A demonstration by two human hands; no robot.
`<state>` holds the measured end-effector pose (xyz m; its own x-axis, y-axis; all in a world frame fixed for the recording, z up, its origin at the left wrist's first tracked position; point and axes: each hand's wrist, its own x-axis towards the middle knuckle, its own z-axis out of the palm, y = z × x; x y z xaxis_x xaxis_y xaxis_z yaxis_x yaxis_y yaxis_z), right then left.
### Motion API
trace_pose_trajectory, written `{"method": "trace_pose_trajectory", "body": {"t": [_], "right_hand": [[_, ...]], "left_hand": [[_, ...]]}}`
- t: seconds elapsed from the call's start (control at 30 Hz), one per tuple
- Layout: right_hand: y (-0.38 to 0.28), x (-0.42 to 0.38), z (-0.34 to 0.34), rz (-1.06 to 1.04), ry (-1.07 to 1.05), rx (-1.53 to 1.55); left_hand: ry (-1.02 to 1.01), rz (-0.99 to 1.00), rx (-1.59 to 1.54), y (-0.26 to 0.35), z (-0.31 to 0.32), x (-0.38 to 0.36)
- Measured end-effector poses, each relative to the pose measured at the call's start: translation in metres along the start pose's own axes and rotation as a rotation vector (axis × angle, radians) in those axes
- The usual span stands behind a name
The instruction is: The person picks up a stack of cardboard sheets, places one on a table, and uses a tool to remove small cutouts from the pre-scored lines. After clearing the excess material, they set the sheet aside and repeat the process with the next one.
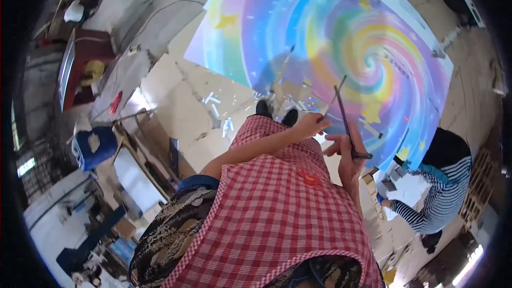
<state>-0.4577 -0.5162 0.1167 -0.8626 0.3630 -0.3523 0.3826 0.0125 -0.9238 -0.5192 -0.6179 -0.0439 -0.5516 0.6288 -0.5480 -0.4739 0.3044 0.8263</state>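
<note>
My left hand (312, 126) is closed in a pinch in front of my apron, and a thin dark line runs up from its fingertips. Beside it, my right hand (349, 162) has its fingers round a long, slim dark tool (345, 117) with a short crosspiece at its lower end. The upper tip of this tool overlaps a large printed sheet (298, 26) with a pastel rainbow swirl and yellow stars. On the sheet, close to the right hand, lies a narrow strip (370, 128) with a dark end.
White scraps (213, 104) litter the pale floor (176, 93) near my dark shoes (264, 108). At right, another person in a striped top (426, 210) bends over white material by the sheet's corner. Boards (138, 178) and blue cloth (95, 146) stand at left.
</note>
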Motion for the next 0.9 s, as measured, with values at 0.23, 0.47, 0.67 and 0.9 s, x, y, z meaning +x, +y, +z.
{"method": "trace_pose_trajectory", "body": {"t": [0.23, 0.47, 0.67, 0.9], "right_hand": [[0.039, 0.039, 0.050, 0.124, -0.285, -0.176], [0.095, 0.089, 0.140, 0.430, -0.039, -0.213], [0.118, 0.095, 0.183, 0.499, 0.263, 0.086], [0.082, 0.093, 0.210, 0.575, 0.420, 0.086]], "left_hand": [[0.366, -0.003, 0.309, -0.013, -0.154, -0.074], [0.908, 0.407, 0.895, 0.032, -0.351, -0.086], [0.178, 0.272, 0.851, 0.045, -0.398, -0.071], [0.076, 0.345, 1.005, 0.037, -0.404, -0.065]]}}
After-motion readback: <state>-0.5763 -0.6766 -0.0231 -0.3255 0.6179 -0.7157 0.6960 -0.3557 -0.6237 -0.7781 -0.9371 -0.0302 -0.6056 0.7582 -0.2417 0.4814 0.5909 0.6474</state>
